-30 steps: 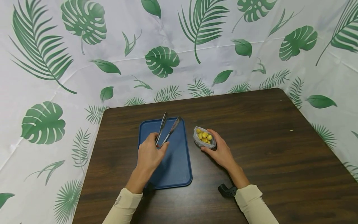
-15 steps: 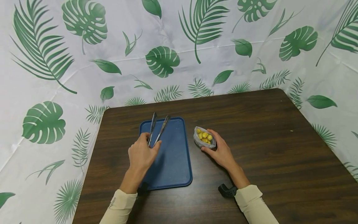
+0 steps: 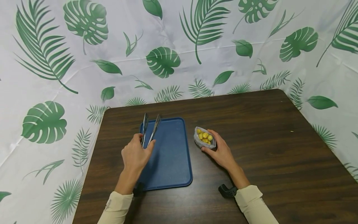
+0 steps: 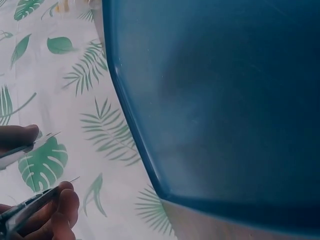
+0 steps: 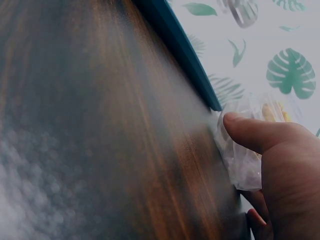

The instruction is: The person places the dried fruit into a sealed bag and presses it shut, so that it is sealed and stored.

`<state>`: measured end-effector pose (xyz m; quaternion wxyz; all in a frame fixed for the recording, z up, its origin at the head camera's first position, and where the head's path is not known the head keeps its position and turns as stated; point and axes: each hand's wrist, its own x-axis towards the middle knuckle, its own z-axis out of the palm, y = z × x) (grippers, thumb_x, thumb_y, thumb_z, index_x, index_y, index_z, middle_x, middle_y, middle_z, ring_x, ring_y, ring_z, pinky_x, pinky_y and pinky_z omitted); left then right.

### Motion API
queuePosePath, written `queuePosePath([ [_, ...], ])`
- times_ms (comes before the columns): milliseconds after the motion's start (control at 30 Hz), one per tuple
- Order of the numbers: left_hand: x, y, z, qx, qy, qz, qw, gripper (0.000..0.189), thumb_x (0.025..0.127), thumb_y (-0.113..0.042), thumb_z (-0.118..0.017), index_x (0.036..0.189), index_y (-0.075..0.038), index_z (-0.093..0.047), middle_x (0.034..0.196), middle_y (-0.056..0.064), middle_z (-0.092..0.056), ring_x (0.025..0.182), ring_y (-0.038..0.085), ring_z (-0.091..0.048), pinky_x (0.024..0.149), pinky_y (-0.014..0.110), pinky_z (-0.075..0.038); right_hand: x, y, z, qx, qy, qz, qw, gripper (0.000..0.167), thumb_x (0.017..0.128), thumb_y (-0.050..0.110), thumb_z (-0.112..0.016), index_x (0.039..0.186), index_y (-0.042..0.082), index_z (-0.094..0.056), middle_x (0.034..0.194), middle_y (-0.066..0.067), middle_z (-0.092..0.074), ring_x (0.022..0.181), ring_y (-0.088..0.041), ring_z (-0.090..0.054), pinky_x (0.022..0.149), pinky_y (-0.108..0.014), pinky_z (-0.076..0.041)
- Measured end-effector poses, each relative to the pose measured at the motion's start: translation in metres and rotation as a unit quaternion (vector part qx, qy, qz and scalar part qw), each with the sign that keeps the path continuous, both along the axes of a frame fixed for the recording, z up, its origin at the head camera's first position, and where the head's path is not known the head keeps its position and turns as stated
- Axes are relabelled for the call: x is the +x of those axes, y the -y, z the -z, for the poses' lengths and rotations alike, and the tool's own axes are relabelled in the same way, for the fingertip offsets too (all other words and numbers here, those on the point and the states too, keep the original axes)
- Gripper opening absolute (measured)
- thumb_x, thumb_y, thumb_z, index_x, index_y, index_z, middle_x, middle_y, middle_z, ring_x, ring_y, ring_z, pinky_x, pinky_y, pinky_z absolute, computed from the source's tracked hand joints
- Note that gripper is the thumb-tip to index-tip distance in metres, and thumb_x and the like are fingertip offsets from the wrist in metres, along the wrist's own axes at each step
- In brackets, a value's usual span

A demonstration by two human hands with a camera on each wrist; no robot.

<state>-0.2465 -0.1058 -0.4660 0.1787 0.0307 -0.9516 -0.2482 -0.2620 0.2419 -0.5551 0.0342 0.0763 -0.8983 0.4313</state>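
Observation:
My left hand (image 3: 135,155) grips metal tongs (image 3: 155,126) over the left side of a blue tray (image 3: 172,165). The two arms of the tongs stand spread apart, their ends pointing toward the tray's far edge, with nothing between them. In the left wrist view, thumb and fingers press on separate arms of the tongs (image 4: 30,207). To the right of the tray, my right hand (image 3: 221,152) holds a small clear plastic bag (image 3: 198,142), thumb on the near side and fingers behind. Several round yellow pieces (image 3: 205,135) like small potatoes show in its open top.
The dark wooden table (image 3: 260,133) extends to the right of the bag. A small yellow scrap (image 3: 291,131) lies on it. A leaf-printed white cloth (image 3: 134,71) hangs behind the table and at both sides. A black strap piece (image 3: 227,190) is by the right wrist.
My left hand has moved left with the tongs, from the middle of the tray toward its left edge. The right hand and the bag have stayed in place.

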Motion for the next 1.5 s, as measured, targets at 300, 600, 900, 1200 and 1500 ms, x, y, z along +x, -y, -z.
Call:
queuePosePath([
  [300,0.000,0.010,0.004,-0.012,-0.020,-0.020,0.9995,0.055,0.086,-0.042,-0.081,0.114,0.003,-0.068,0.095,0.023,-0.077,0.067,0.042,-0.070,0.061,0.057,-0.053,0.000,-0.001,0.000,0.000,-0.003,-0.001,1.0000,0.084,0.087,0.037,-0.084,0.158,0.023,-0.039,0.157,-0.013,-0.048,0.141,-0.040,-0.048,0.110,-0.067,-0.039],
  [600,0.001,0.022,0.004,-0.002,-0.002,-0.042,0.9991,0.057,0.087,-0.042,-0.080,0.118,0.005,-0.066,0.100,0.026,-0.076,0.075,0.046,-0.071,0.066,0.060,-0.053,0.000,-0.001,0.002,0.003,-0.004,-0.001,1.0000,0.085,0.087,0.038,-0.083,0.158,0.024,-0.039,0.157,-0.013,-0.048,0.140,-0.040,-0.049,0.109,-0.067,-0.039],
  [900,0.005,0.033,0.011,0.007,0.006,-0.059,0.9982,0.055,0.087,-0.041,-0.079,0.116,0.004,-0.066,0.099,0.025,-0.076,0.077,0.047,-0.071,0.066,0.060,-0.052,0.000,0.000,0.001,0.002,-0.004,-0.001,1.0000,0.084,0.087,0.038,-0.083,0.158,0.025,-0.039,0.156,-0.012,-0.049,0.139,-0.040,-0.049,0.108,-0.067,-0.039],
  [1200,0.008,0.044,0.013,0.016,0.022,-0.080,0.9964,0.057,0.089,-0.045,-0.077,0.116,0.004,-0.065,0.097,0.026,-0.075,0.078,0.049,-0.070,0.067,0.062,-0.051,0.000,0.001,0.001,0.000,-0.004,-0.002,1.0000,0.085,0.087,0.038,-0.083,0.158,0.024,-0.039,0.157,-0.012,-0.049,0.140,-0.040,-0.049,0.109,-0.067,-0.039],
  [1500,0.009,0.053,0.015,0.026,0.028,-0.094,0.9949,0.056,0.089,-0.044,-0.077,0.115,0.004,-0.065,0.097,0.026,-0.075,0.080,0.051,-0.069,0.067,0.063,-0.050,0.001,0.001,-0.003,-0.001,0.003,0.001,1.0000,0.083,0.088,0.037,-0.083,0.158,0.025,-0.039,0.157,-0.012,-0.048,0.140,-0.041,-0.049,0.109,-0.068,-0.039],
])
